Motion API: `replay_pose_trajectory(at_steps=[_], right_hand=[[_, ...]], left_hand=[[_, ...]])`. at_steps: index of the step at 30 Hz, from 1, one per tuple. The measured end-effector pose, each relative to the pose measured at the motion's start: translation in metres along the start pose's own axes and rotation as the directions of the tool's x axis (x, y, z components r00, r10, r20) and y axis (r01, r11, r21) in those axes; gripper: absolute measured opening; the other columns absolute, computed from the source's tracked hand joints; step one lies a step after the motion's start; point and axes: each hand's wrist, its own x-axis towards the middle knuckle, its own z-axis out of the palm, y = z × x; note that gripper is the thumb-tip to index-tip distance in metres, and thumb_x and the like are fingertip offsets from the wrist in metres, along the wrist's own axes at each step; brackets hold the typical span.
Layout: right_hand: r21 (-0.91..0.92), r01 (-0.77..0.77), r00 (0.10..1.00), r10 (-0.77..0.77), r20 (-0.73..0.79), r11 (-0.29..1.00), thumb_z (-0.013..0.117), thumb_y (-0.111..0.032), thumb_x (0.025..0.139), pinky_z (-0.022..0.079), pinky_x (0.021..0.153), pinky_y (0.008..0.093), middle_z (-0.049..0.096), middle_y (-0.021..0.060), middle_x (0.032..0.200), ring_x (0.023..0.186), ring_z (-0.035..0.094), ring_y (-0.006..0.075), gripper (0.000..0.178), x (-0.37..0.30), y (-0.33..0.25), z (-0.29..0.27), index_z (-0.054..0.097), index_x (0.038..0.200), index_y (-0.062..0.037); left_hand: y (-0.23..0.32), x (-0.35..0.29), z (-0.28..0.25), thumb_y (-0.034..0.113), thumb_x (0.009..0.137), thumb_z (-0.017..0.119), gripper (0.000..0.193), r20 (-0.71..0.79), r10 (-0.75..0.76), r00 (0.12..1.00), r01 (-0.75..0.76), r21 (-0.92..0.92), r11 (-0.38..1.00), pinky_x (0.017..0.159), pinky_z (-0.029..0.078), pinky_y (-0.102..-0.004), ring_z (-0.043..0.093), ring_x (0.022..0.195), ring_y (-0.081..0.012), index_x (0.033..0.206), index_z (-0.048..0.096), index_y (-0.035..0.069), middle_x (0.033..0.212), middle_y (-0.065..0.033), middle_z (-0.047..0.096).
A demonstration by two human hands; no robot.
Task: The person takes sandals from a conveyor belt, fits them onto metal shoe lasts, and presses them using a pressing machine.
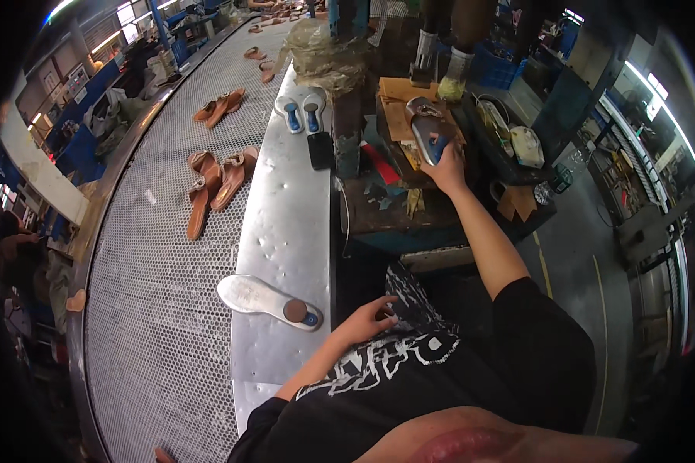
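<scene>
My right hand [445,166] grips the heel end of a brown sandal on a shoe last [425,123], over a brown pad on the machine at upper right. Part of the last's blue top shows by the fingers. My left hand [367,321] is held in front of my black shirt, fingers loosely bent and apart, with nothing seen in it. To its left, a bare pale shoe last [259,297] lies on the metal ledge [282,224], with a brown disc and a blue part at its heel end.
A mesh conveyor [162,309] runs along the left, carrying brown sandals [216,185] in pairs. Two pale lasts with blue tops [301,114] and a black block [320,151] sit farther up the ledge. A dark tray [510,139] juts out right of the machine.
</scene>
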Motion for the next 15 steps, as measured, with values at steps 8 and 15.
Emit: replay_pose_trajectory(at_steps=[8,15], right_hand=[[-0.012,-0.171,0.973,0.171,0.153,0.985,0.078,-0.025,0.07,0.042,0.093,0.0447,0.052,0.0227,0.125,0.113,0.053,0.0383,0.072,0.062,0.008,0.012,0.043,0.131,-0.008],[-0.128,-0.016,0.99,-0.003,-0.141,0.992,0.073,-0.036,0.078,0.035,0.105,0.0428,0.046,0.0274,0.133,0.126,0.044,0.0388,0.078,0.071,0.055,0.02,0.04,0.135,0.0048]], left_hand=[[-0.017,0.01,-0.003,0.014,0.088,0.064,0.043,-0.185,0.044,0.982,-0.098,-0.296,0.95,0.076,0.048,-0.029,0.057,0.082,-0.0125,0.129,0.052,0.004,0.091,-0.007,0.062],[-0.028,0.008,-0.001,0.018,0.092,0.061,0.041,-0.092,0.082,0.992,-0.103,-0.256,0.961,0.078,0.047,-0.0261,0.057,0.087,-0.0112,0.129,0.052,0.004,0.094,-0.0055,0.062]])
